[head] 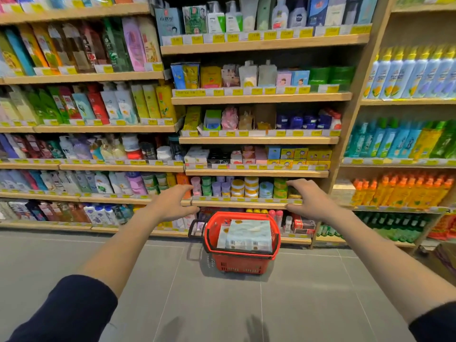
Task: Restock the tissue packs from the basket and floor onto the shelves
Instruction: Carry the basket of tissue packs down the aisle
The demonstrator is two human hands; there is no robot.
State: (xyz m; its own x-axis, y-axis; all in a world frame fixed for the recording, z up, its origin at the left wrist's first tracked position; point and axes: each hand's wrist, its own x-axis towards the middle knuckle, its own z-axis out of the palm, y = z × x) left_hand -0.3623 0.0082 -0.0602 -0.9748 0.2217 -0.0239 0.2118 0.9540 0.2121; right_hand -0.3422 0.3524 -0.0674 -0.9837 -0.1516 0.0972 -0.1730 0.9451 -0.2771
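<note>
A red plastic basket (pixel 243 264) stands on the grey floor in front of the shelves, centre of view. Inside it lies a large pale blue tissue pack (pixel 249 234), with a smaller pack edge to its left. My left hand (pixel 172 204) and my right hand (pixel 312 201) are stretched forward, one on either side above the basket, fingers spread and holding nothing. Both hover in the air in front of the low shelf of jars (pixel 246 204). Small tissue packs (pixel 197 155) sit on the shelf two levels above the hands.
Wooden shelves full of bottles, pouches and boxes fill the wall ahead, left and right. A black basket handle (pixel 193 227) sticks out at the basket's left. Cardboard boxes (pixel 444 260) sit at the right edge. Grey tiled floor (pixel 222 304) lies below me.
</note>
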